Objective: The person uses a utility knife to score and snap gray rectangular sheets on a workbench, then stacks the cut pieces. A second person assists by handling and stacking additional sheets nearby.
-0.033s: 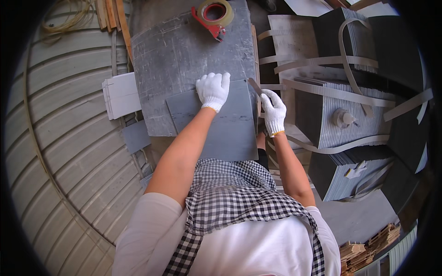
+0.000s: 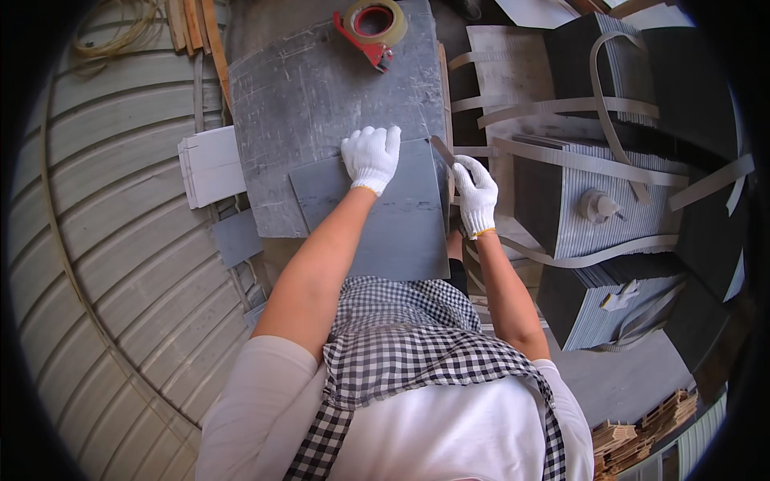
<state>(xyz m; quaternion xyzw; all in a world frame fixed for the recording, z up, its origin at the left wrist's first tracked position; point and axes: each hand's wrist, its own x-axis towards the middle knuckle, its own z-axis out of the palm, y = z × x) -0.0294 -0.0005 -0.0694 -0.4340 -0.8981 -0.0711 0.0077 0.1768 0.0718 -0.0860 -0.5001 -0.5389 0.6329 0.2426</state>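
Note:
A smooth grey sheet lies on the scratched grey worktop and overhangs its near edge. My left hand, in a white knit glove, presses down on the sheet's far part with the thumb apart and nothing held. Beside the sheet's right edge, my gloved right hand is closed on a flat, narrow blade. Its tip points far left, to the sheet's far right corner. The blade's handle end is hidden in the glove, and I cannot tell whether the blade touches the edge.
A red tape dispenser with a tape roll lies at the worktop's far end. Strapped stacks of grey sheets stand to the right, a small white bottle on one. White panels jut out at left, near a ribbed wall.
My right hand and the blade have shifted very slightly to the left. My left hand and the sheet stay in place.

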